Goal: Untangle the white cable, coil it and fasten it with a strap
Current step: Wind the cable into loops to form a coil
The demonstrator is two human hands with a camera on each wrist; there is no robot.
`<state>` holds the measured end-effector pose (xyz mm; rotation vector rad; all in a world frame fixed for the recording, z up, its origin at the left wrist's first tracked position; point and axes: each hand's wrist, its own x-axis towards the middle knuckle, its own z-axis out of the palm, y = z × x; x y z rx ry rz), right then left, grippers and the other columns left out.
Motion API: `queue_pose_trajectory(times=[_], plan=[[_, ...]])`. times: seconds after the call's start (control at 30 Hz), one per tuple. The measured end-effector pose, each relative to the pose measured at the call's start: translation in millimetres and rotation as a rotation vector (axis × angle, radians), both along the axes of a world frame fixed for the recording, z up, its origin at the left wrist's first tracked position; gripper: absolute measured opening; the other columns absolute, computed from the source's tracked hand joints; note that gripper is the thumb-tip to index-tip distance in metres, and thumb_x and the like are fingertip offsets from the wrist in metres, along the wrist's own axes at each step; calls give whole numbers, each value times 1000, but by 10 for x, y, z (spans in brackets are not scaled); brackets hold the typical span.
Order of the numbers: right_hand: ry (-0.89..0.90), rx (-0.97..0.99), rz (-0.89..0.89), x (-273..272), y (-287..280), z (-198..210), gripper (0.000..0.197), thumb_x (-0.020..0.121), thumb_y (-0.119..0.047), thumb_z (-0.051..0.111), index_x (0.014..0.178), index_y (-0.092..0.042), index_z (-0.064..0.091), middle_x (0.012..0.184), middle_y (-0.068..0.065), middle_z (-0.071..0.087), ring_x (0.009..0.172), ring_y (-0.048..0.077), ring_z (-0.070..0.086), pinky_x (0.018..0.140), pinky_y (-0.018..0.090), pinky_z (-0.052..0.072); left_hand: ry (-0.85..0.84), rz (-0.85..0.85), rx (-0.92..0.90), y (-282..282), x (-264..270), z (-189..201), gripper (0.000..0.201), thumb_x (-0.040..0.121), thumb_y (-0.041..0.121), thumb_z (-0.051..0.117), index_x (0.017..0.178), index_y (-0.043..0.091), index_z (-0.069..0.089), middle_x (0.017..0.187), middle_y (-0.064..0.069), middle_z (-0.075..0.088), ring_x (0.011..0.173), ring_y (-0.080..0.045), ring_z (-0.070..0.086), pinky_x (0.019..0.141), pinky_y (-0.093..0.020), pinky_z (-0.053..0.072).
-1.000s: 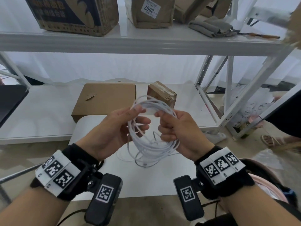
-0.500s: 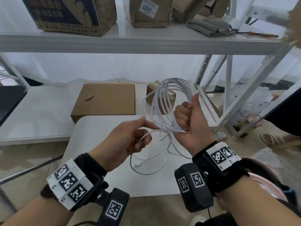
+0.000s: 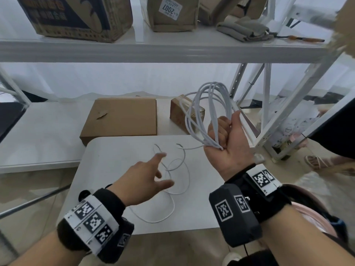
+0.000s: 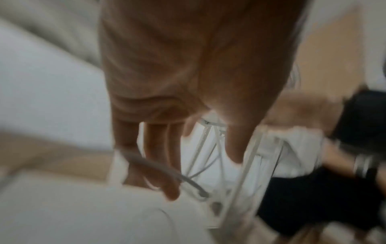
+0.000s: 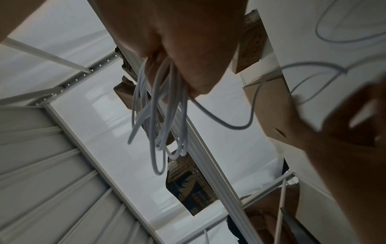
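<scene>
The white cable [image 3: 210, 104] is partly gathered into several loops that stand up from my right hand [image 3: 221, 129], which grips the bundle at its lower end above the table's far right corner. In the right wrist view the loops [image 5: 165, 115] run out past the curled fingers. The cable's loose tail [image 3: 178, 181] lies in slack curls on the white table [image 3: 107, 169]. My left hand [image 3: 161, 169] hovers over that tail with fingers spread, holding nothing. The left wrist view is blurred; a strand [image 4: 167, 170] crosses by the fingertips. No strap is in view.
A flat cardboard box [image 3: 123, 116] and a small brown box [image 3: 177, 114] sit on the low shelf behind the table. White shelf uprights [image 3: 268, 104] stand close to the right of my right hand. Boxes and a folded cloth [image 3: 244, 29] are on the upper shelf.
My right hand has raised the looped bundle up and to the right. My left hand has let go of the cable and spread open, and the loose tail now lies on the table.
</scene>
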<state>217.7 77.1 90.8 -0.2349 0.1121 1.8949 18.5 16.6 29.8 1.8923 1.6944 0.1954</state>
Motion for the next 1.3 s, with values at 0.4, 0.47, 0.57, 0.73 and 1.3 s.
queue_pose_trajectory(times=[0.4, 0.47, 0.57, 0.73, 1.3], plan=[[-45, 59, 149, -114, -77, -80, 50, 94, -51, 54, 60, -19, 37, 54, -9, 14, 40, 3, 9, 30, 15, 12, -1310, 575, -241, 147, 244, 265, 35, 92, -11, 36, 111, -8, 65, 114, -22, 71, 97, -27, 69, 88, -34, 56], [-110, 79, 182, -121, -84, -62, 49, 92, -51, 55, 59, -19, 38, 54, -9, 13, 41, 4, 9, 30, 14, 13, -1609, 647, -266, 215, 103, 325, 33, 82, -9, 40, 105, -6, 64, 113, -19, 71, 96, -24, 69, 90, -31, 58], [-386, 121, 212, -154, -113, -17, 51, 97, -56, 46, 61, -21, 35, 54, -9, 12, 44, 5, 8, 29, 14, 14, -1765, 645, -216, 304, -140, 431, 21, 79, 4, 56, 95, 3, 71, 100, -6, 70, 81, -11, 66, 74, -20, 57], [-624, 279, 301, -187, -189, 2, 46, 85, -62, 47, 65, -24, 32, 51, -9, 19, 40, 4, 11, 32, 15, 13, -1246, 683, -91, 318, -171, 435, 27, 98, 13, 58, 119, -4, 62, 90, -7, 62, 49, -8, 39, 45, -18, 36], [-1033, 506, 234, -136, -233, -51, 34, 73, -8, 75, 72, -15, 42, 72, 4, 63, 45, 7, 35, 40, 18, 25, -1455, 381, -177, 120, -33, 603, 37, 84, 21, 56, 117, 5, 62, 99, -9, 72, 87, -22, 73, 65, -30, 60]])
